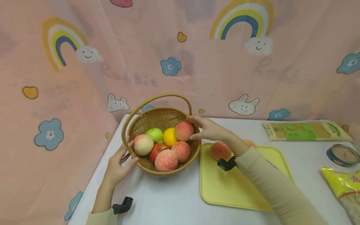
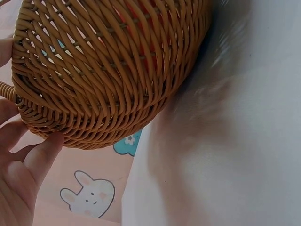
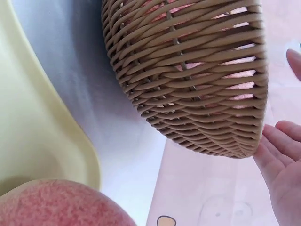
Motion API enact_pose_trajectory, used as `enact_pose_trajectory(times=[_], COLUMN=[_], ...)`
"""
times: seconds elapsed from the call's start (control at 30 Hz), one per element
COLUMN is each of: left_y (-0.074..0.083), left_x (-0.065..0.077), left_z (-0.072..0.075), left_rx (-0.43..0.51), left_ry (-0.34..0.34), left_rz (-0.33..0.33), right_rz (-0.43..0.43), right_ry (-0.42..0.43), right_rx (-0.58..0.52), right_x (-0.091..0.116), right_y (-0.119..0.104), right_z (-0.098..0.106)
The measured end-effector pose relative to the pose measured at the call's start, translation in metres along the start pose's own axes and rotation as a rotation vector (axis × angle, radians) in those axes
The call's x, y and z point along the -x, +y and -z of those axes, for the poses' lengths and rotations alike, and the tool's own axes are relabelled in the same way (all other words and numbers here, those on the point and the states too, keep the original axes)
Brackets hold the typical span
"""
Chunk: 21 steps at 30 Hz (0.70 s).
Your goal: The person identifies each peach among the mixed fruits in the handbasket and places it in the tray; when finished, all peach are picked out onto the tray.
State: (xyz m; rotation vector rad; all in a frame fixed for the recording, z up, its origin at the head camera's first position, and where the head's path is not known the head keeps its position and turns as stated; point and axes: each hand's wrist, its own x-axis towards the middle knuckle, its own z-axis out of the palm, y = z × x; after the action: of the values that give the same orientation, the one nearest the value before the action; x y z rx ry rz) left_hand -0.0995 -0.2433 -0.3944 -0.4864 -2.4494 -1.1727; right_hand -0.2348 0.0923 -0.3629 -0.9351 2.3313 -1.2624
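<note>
Cropped right sleeve above a partly hidden tray near the basket

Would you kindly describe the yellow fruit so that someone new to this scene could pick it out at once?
Start with the brown wicker basket with the tall arched handle, on the white table. Among the fruit inside, look between the green fruit and the peach nearest the right hand. The yellow fruit is the only yellow one, its neighbours being green, red or pinkish.
</note>
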Motion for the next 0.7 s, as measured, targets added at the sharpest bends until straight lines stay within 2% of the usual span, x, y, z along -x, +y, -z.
enact_pose_trajectory(times=[0.17,0.37,0.6,0.7], left_y=[-0.003,-0.002,-0.004,-0.006], left_x=[0.0,-0.002,-0.001,0.0], left_z=[-0.001,-0.001,-0.002,-0.002], left_rx=[0.01,0.015,0.031,0.03], left_ry=[0.008,0.015,0.016,0.023], left_rz=[-0.009,-0.01,-0.006,-0.012], right_rz=[-0.008,0.004,0.028,0.045], right_ry=[-0.01,0.005,0.023,0.026], right_rx=[0.158,0.265,0.205,0.214], right_x=[-0.005,-0.01,-0.013,-0.017], right_y=[-0.002,-0.003,-0.002,-0.002], right_z=[-0.003,-0.006,-0.012,-0.015])
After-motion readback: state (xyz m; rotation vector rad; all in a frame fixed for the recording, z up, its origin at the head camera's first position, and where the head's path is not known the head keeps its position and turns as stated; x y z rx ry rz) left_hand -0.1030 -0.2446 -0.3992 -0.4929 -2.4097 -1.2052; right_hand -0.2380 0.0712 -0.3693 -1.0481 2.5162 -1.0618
